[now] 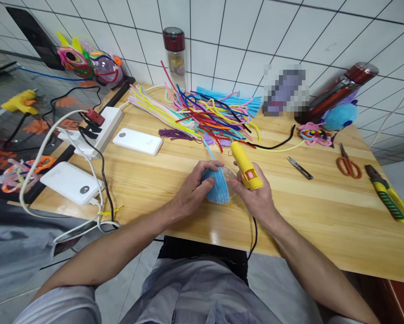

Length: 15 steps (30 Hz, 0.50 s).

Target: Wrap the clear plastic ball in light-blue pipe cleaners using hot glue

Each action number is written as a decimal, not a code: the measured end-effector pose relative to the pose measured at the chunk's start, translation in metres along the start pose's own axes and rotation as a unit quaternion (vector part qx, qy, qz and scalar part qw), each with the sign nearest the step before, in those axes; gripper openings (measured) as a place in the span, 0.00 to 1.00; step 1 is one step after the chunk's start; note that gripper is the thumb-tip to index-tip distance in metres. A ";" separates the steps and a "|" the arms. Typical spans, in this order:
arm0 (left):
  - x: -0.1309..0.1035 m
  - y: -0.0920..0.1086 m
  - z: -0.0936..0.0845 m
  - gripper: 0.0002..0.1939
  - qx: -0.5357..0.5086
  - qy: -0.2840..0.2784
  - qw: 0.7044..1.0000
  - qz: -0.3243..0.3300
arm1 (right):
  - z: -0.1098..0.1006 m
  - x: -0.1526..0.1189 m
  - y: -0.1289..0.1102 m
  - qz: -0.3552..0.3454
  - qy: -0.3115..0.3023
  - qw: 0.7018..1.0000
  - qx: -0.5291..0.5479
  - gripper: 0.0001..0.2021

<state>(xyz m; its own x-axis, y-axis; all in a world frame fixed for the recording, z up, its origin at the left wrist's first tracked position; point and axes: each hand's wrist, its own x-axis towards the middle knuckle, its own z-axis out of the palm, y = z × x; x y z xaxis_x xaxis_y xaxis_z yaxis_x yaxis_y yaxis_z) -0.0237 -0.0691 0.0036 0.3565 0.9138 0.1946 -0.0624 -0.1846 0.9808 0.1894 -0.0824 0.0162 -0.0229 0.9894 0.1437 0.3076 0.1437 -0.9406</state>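
My left hand [198, 182] is closed around a clear, rounded piece partly wrapped in blue pipe cleaner [218, 191]. A loose end of the blue pipe cleaner sticks up from it toward the back. In my right hand [259, 198] is a yellow hot glue gun [245, 166], its nozzle pointing up and away from me. The right fingers also seem to touch the bare clear side [234, 182] of the wrapped piece. A black cord runs down from the glue gun over the table's front edge.
A pile of coloured pipe cleaners [215, 112] lies at the back. White power banks [137, 141] and a power strip [102, 130] with cables are at left. Small snips [300, 168], orange-handled scissors [348, 165] and pliers [387, 195] lie right. A bottle [175, 56] stands behind.
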 end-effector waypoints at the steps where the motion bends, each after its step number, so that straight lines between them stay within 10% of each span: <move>1: 0.000 0.000 -0.001 0.08 0.006 0.001 1.000 0.002 | -0.001 0.000 0.000 -0.005 -0.002 1.000 0.000 0.17; 15: -0.006 -0.009 0.001 0.23 0.145 -0.001 0.986 0.083 | -0.009 0.000 -0.008 -0.003 0.003 1.000 0.016 0.17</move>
<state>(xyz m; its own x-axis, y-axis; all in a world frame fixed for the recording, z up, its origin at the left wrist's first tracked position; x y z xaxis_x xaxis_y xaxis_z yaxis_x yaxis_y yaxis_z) -0.0246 -0.0730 -0.0067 0.3656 0.8615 0.3523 0.1495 -0.4279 0.8914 0.1957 -0.0839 0.0265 -0.0189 0.9882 0.1518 0.2771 0.1511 -0.9489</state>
